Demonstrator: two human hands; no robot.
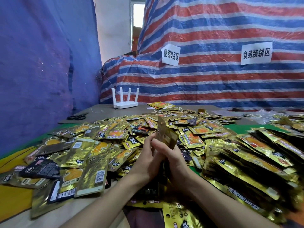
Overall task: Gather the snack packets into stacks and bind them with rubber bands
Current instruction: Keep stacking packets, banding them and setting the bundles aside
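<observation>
The left hand (pixel 145 159) and the right hand (pixel 174 159) meet at the centre of the view. Their fingers are curled round the lower half of an upright stack of gold foil snack packets (pixel 167 137), with one palm pressed against each side. The stack's upper edge stands clear above the fingertips and tilts slightly away from the person.

A loose heap of gold and black foil snack packets (pixel 115 139) lies beneath and around the hands, overlapping at all angles. On the left it reaches a yellow surface (pixel 13 199). On the right, overlapped rows of gold foil packets (pixel 256 162) lie close-packed just beside the right forearm. A single gold packet with punched holes (pixel 179 214) lies nearest the person, at the bottom of the view.

Open room:
- A bare strip of grey tabletop (pixel 105 111) lies beyond the heap at far left. It bears black-handled scissors (pixel 77 116) and a white four-antenna router (pixel 125 104).
- A green mat (pixel 238 128) shows between the heap and the rows on the right.

A red, white and blue striped tarpaulin (pixel 213 83) bounds the far edge. A blue sheet (pixel 41 71) bounds the left side.
</observation>
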